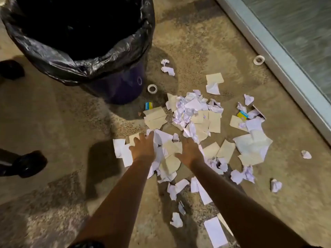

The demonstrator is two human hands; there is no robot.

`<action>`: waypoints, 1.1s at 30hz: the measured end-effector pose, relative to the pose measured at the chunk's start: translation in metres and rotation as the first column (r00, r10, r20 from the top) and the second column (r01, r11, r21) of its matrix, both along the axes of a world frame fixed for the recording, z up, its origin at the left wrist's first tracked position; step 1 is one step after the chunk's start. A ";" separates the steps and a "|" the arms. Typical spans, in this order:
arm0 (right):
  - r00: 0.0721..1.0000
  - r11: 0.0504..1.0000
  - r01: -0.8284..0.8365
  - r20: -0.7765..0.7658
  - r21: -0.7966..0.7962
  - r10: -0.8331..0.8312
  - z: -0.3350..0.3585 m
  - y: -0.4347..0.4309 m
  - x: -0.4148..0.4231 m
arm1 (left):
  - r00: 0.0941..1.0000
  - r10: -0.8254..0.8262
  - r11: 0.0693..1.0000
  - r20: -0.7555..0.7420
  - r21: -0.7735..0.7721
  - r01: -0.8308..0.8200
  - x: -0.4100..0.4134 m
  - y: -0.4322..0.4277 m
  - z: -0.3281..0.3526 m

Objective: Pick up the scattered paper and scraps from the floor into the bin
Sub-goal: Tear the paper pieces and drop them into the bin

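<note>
One head-worn view looks steeply down, close over the floor point(206, 42) and bin point(114, 68).

Prob an office or similar indoor space w/ short brown carpet point(206, 42). A metal-framed frosted glass panel point(295, 29) runs along one edge. Big bin point(114, 86) w/ black liner, tape rolls point(152, 88) & torn paper point(193, 111) on the floor fit that.
</note>
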State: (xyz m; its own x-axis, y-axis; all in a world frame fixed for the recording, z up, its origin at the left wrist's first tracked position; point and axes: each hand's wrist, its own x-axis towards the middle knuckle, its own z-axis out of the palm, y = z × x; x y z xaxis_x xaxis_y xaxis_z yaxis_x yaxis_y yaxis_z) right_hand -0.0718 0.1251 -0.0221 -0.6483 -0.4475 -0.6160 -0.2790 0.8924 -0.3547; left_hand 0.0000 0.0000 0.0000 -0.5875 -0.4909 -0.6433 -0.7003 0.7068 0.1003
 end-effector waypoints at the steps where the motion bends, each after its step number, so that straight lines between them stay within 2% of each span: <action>1: 0.999 0.999 0.036 0.039 -0.004 -0.036 -0.009 -0.004 0.000 | 0.999 0.043 0.999 0.025 0.026 -0.044 -0.002 -0.003 -0.008; 5: 0.976 0.984 0.179 0.127 -0.017 -0.175 -0.031 -0.020 0.003 | 0.963 0.258 0.959 0.078 0.104 -0.265 -0.008 -0.014 -0.034; 9: 0.964 0.966 0.255 0.089 -0.038 -0.251 -0.046 -0.027 0.009 | 0.946 0.321 0.942 0.041 0.091 -0.324 -0.011 -0.011 -0.042; 14: 0.917 0.873 0.393 0.193 -0.287 -0.350 -0.049 -0.018 -0.002 | 0.963 0.266 0.947 -0.038 0.197 -0.254 -0.026 -0.026 -0.042; 18: 0.906 0.889 0.353 0.345 -0.291 -0.246 -0.027 -0.015 -0.040 | 0.978 0.190 0.972 -0.088 0.158 -0.175 -0.053 -0.045 -0.028; 20: 0.915 0.905 0.313 0.349 -0.288 -0.205 -0.010 -0.018 -0.061 | 0.975 0.164 0.980 -0.148 0.139 -0.144 -0.067 -0.053 -0.016; 23: 0.960 0.912 0.222 0.240 -0.346 -0.143 0.033 -0.026 -0.091 | 0.956 0.122 0.989 -0.266 0.112 -0.095 -0.082 -0.061 0.012; 26: 0.990 0.886 0.123 -0.006 -0.447 -0.140 0.091 -0.039 -0.117 | 0.900 0.086 0.991 -0.428 0.132 -0.032 -0.090 -0.061 0.051; 28: 0.962 0.846 0.064 -0.192 -0.529 -0.193 0.133 -0.051 -0.129 | 0.850 0.113 0.986 -0.514 0.161 -0.034 -0.096 -0.064 0.083; 31: 0.875 0.682 -0.049 -0.361 -0.730 -0.324 0.193 -0.074 -0.139 | 0.742 0.123 0.987 -0.659 0.158 -0.023 -0.102 -0.077 0.140; 33: 0.819 0.471 -0.112 -0.350 -0.875 -0.455 0.229 -0.095 -0.134 | 0.630 0.144 0.988 -0.763 0.149 -0.044 -0.102 -0.092 0.176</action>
